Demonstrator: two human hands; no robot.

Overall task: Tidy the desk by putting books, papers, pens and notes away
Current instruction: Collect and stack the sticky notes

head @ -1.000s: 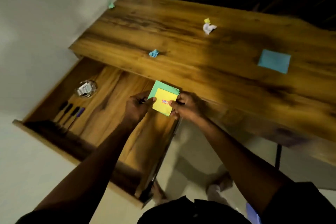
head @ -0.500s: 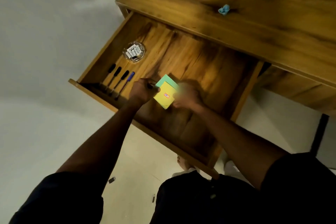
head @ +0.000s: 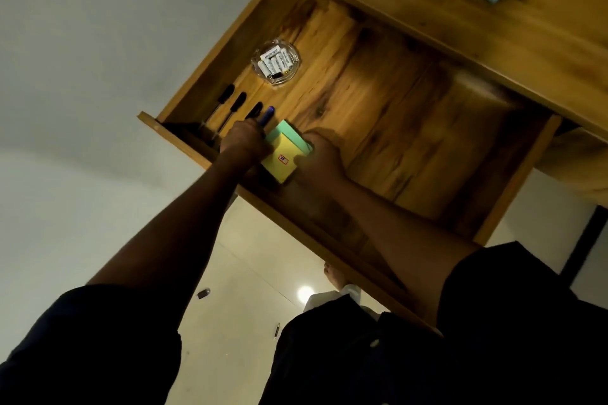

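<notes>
Gripping square yellow-and-green paper note pad (head: pixel 279 149) by opposite edges with curled left hand (head: pixel 245 141) and curled right hand (head: pixel 320 158), likely to keep sheets squared. Held low at front left of open wooden drawer (head: pixel 411 128), beside its row of dark slim pens (head: pixel 237 102), presumably for neat stowing.

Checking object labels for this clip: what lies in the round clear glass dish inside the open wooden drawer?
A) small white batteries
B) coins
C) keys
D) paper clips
A: small white cylindrical batteries with printed labels lie packed in the round clear glass dish.
</notes>
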